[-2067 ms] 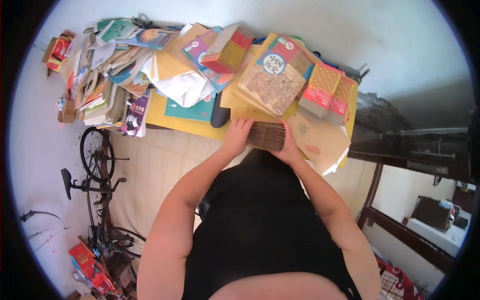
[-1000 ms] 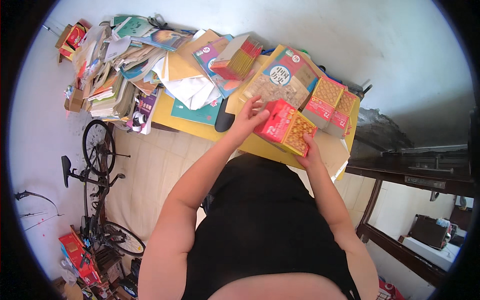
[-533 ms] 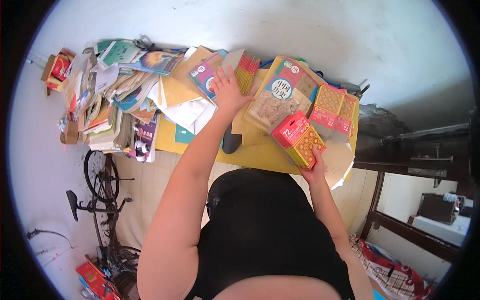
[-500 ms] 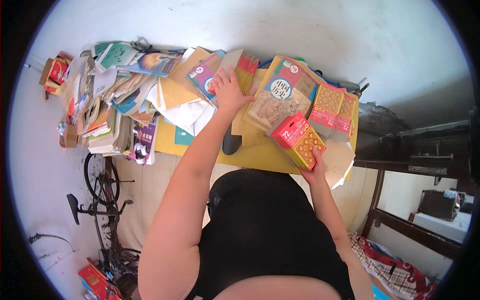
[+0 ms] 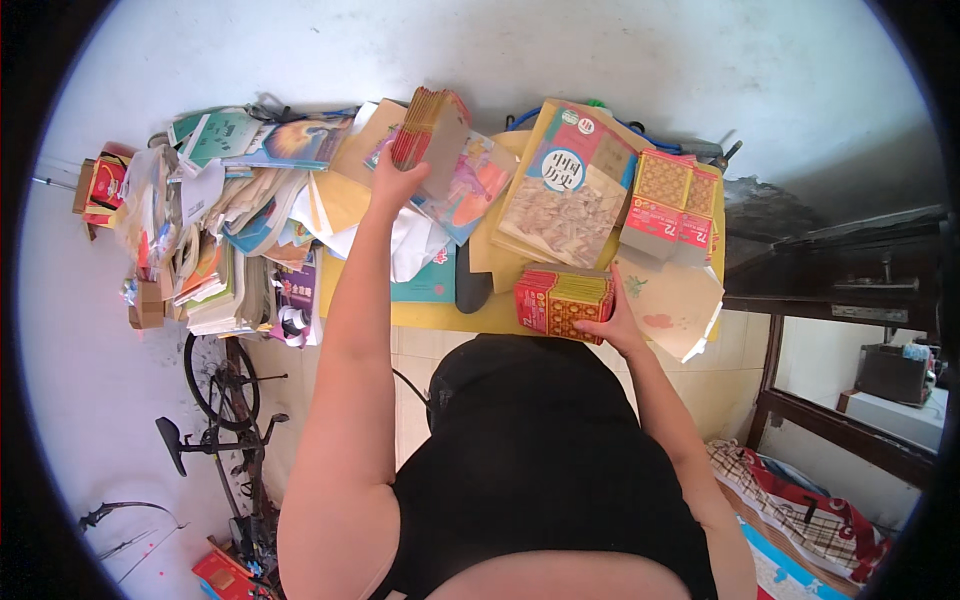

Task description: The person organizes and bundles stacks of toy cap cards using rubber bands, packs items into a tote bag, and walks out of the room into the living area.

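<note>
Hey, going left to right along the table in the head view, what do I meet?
Pile of books and papers → left hand, gripping a card stack → dark rounded object → red-and-gold stack held by the right hand → more red-and-gold packs.

A yellow table (image 5: 430, 318); on it, piled papers (image 5: 225, 300) at nine o'clock; a teal book (image 5: 425, 286) at six; a brown sheet (image 5: 668, 305) at four.

A home, it seems — bicycle (image 5: 212, 445) and heaped books (image 5: 228, 297) show it
</note>
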Demonstrator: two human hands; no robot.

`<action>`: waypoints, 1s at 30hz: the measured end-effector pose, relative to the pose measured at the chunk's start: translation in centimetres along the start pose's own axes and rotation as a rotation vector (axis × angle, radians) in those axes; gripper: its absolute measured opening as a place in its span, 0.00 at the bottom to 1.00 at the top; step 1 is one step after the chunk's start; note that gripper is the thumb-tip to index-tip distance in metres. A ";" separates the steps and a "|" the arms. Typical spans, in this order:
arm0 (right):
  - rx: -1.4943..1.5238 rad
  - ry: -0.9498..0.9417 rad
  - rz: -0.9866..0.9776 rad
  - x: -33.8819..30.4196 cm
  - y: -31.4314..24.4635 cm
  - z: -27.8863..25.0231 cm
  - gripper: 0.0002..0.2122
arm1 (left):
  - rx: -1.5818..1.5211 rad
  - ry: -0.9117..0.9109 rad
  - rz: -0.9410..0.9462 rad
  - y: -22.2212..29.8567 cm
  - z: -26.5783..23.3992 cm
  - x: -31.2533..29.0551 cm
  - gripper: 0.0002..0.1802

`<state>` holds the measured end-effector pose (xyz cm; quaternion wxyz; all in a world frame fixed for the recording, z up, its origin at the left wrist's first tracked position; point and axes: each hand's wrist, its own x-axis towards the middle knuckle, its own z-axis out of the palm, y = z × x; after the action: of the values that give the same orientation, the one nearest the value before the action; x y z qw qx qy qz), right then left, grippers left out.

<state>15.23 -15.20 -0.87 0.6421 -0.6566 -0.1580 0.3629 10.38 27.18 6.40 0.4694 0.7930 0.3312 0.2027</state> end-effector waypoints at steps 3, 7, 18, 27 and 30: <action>-0.190 -0.084 -0.042 -0.1 -0.9 -0.5 0.56 | -0.036 0.098 -0.040 -0.9 -0.9 -0.9 0.40; -0.225 -0.100 -0.036 -0.1 -2.5 -0.5 0.56 | -0.348 -0.070 -0.366 -1.0 -1.6 -3.7 0.34; 0.809 0.061 0.255 1.9 -2.9 0.0 0.30 | -0.995 -0.229 -0.635 -3.4 -0.3 -11.6 0.34; 1.083 -0.028 0.228 6.9 -9.2 4.6 0.26 | -0.791 -0.303 -0.381 -0.6 1.0 -14.9 0.47; 1.065 -0.131 0.189 7.8 -11.7 7.8 0.28 | -0.768 -0.285 -0.422 -1.4 2.3 -16.1 0.49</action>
<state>18.28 -2.77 8.87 0.8392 -0.2277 0.0677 0.4893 0.15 14.72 3.92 0.8012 0.4967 0.3185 0.0997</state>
